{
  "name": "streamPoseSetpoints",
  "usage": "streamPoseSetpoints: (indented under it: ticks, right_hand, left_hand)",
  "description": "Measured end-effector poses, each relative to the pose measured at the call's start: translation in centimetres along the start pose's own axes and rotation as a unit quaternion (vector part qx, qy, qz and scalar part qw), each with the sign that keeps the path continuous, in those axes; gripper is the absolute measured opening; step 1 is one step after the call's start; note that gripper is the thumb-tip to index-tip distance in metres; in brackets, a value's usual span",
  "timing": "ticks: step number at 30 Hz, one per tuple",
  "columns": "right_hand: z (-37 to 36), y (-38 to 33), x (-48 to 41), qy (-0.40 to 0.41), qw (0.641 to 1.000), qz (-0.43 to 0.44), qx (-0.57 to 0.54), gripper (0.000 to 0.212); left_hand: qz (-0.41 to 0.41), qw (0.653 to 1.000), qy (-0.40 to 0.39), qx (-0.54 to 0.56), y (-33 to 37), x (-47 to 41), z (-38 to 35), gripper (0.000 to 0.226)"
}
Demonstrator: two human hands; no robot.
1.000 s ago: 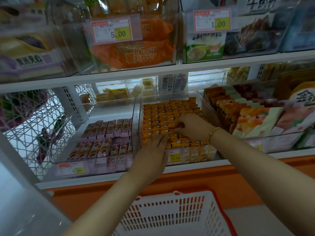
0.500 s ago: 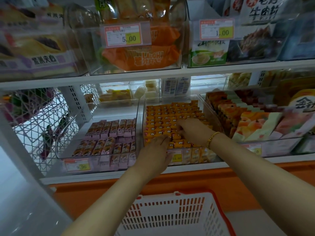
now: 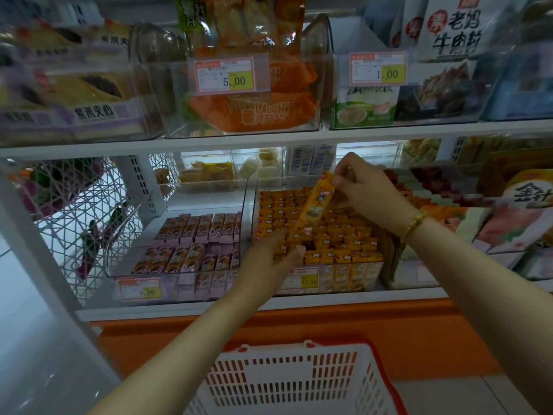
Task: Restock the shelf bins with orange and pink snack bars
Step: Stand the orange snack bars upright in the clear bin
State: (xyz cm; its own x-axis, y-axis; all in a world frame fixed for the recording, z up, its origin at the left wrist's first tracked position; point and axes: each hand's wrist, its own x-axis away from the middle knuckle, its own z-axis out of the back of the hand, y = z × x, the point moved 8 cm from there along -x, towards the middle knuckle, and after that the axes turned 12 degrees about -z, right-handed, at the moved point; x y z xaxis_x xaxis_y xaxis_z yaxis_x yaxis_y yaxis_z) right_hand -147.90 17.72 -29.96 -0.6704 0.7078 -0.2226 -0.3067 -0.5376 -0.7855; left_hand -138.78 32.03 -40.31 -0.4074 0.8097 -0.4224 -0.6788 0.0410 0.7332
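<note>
A clear bin (image 3: 250,205) on the lower shelf is packed with upright orange snack bars (image 3: 344,232). My right hand (image 3: 368,187) pinches the top end of one orange bar (image 3: 317,202) and holds it lifted above the rows, tilted. My left hand (image 3: 275,256) rests on the front rows of orange bars, fingers curled down among them. Left of it, a second clear bin (image 3: 125,271) holds pink snack bars (image 3: 197,235) in two rows.
A white and red shopping basket (image 3: 296,381) sits below the shelf's orange base. A white wire rack (image 3: 83,223) stands to the left. Bins of larger snack packs (image 3: 490,217) lie to the right. The upper shelf (image 3: 269,139) hangs close above my right hand.
My right hand has pulled one orange bar up out of the rows and raised it. My left hand has stayed at the front rows. The view has moved closer.
</note>
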Motion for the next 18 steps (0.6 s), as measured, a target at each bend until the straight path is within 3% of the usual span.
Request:
streamPoseSetpoints:
  ticks: [3, 5, 11, 18]
  right_hand:
    - [-1.3, 0.8, 0.1, -0.125, 0.966, -0.137, -0.179, 0.014]
    - [-2.3, 1.1, 0.6, -0.172, 0.948, -0.171, -0.205, 0.013]
    - [-3.9, 1.5, 1.3, -0.242, 0.916, -0.206, -0.246, 0.011]
    - [-5.2, 2.5, 2.3, -0.317, 0.88, -0.236, -0.263, 0.022]
  left_hand:
    - [0.095, 0.981, 0.035, 0.165, -0.4, 0.9, 0.9, 0.024]
    - [0.134, 0.961, 0.045, 0.24, -0.6, 1.9, 0.9, 0.017]
    - [0.165, 0.938, 0.021, 0.303, -1.1, 3.6, 1.7, 0.006]
    - [0.161, 0.927, -0.04, 0.336, -0.8, 4.9, 1.8, 0.023]
